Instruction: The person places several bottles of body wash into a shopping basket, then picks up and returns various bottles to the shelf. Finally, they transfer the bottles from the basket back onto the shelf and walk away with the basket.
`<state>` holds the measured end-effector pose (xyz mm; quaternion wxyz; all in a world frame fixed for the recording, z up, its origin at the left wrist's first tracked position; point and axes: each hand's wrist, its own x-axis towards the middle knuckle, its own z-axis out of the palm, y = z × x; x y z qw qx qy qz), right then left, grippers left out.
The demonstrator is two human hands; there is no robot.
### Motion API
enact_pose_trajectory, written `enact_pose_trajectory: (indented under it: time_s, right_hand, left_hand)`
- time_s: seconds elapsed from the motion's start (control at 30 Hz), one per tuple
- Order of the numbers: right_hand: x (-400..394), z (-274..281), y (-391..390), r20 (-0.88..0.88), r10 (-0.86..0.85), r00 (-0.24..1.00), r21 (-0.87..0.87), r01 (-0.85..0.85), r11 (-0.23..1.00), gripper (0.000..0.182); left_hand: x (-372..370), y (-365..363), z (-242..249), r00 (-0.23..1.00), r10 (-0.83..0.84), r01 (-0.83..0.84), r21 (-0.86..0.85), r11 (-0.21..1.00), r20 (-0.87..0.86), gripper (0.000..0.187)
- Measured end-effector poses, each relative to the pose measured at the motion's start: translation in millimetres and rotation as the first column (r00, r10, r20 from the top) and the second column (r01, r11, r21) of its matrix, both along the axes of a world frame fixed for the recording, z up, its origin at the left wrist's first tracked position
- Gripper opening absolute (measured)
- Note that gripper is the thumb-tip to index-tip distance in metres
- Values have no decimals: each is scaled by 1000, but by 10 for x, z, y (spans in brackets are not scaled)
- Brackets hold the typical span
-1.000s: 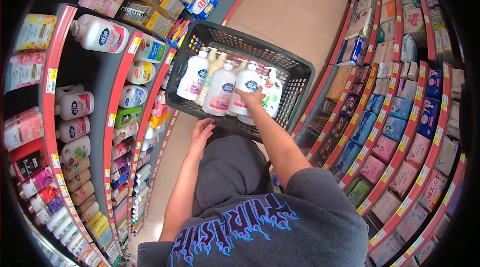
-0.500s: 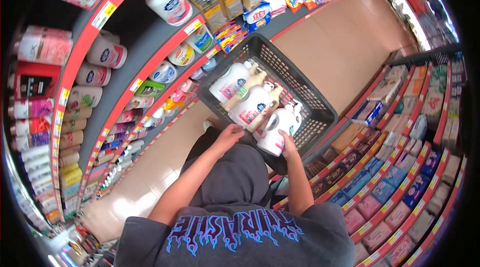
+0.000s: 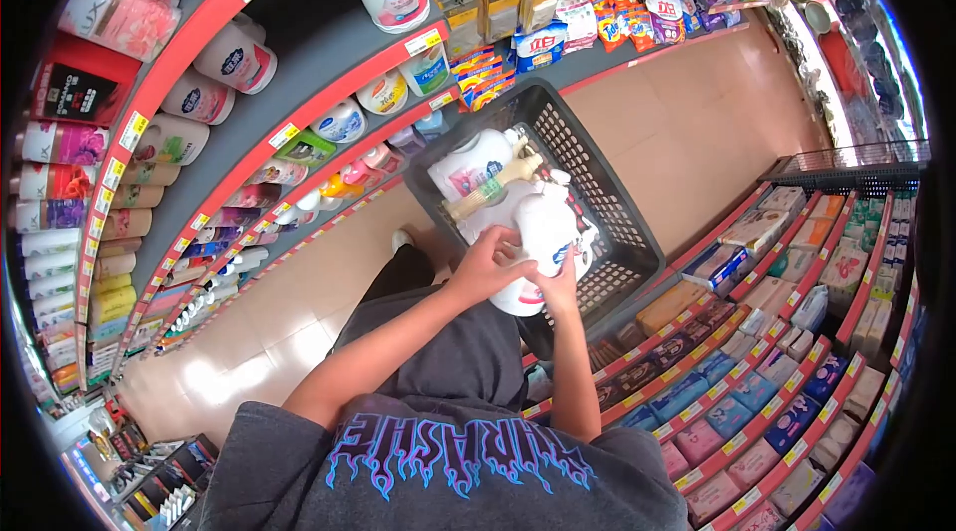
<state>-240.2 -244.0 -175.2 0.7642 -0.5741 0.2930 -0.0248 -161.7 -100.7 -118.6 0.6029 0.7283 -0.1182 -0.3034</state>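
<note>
A: Because the camera looks down through a fisheye lens, what is hard to make out?

B: Plenty. The shelf labels and packaging print are too small to read, and the edges of the view curve away into black. The person's face is out of view; only a grey shirt with blue flame lettering (image 3: 458, 456) and dark trousers show. One shoe tip (image 3: 401, 238) peeks out beside the basket. The bottle's pump is hidden among the other bottles.

A: What are the hands doing?

B: Both hold one white pump bottle (image 3: 543, 232) over the near end of a dark plastic shopping basket (image 3: 617, 222). The left hand (image 3: 490, 267) curls over the bottle's near side, its grip closed on it. The right hand (image 3: 558, 287) cups the bottle from underneath, fingers wrapped on its lower end, grip closed as well.

A: How does that bottle look?

B: White, rounded and plump, tilted rather than upright, with a small blue mark on its front. Its base is partly covered by the hands.

A: What else is in the basket?

B: More white bottles (image 3: 468, 167) with pink labels, and a tan, slimmer bottle (image 3: 493, 187) lying slantwise across them.

A: And around it?

B: Red-edged shelves (image 3: 299, 128) of similar bottles on the left, shelves of soft packets (image 3: 757, 401) on the right, beige floor tiles (image 3: 687, 113) between.
</note>
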Motion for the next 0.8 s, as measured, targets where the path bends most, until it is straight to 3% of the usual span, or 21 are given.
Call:
enact_pose_trajectory:
  time_s: [0.13,0.27,0.3,0.4,0.43,0.53,0.57,0.67,0.7,0.73,0.8]
  right_hand:
    - [162,202,381,74,26,997,-80,-20,997,85]
    - [236,219,634,97,30,995,-57,-24,998,85]
    - [270,244,673,90,68,994,-131,-56,990,85]
    - [313,453,797,150,226,962,-490,-126,863,87]
    - [365,686,853,91,238,967,-569,-146,810,90]
    - [423,991,902,0,306,952,-662,-229,713,93]
    - [396,972,904,6,300,954,-647,-225,728,85]
    - [400,895,751,21,386,922,-225,-372,900,69]
    - [449,807,715,78,338,938,-118,-328,937,54]
    - [422,783,657,11,219,976,119,-218,969,52]
    - [467,720,604,-166,45,985,152,-20,988,51]
  left_hand:
    - [41,86,166,971,228,-233,72,970,70,59]
    - [23,286,236,972,185,-192,37,981,141,65]
    - [4,310,288,960,210,-222,48,974,186,65]
    - [145,404,345,968,248,-249,15,968,41,63]
    - [186,438,327,962,271,-271,1,962,1,62]
    - [308,592,295,940,310,-309,31,951,-141,58]
    - [362,665,315,930,309,-297,87,951,-199,56]
    - [448,785,370,802,362,-354,109,929,-475,54]
    - [475,820,317,741,373,-396,85,914,-559,54]
    - [501,861,283,671,380,-442,68,894,-637,55]
    - [537,969,251,556,269,-524,-81,848,-786,49]
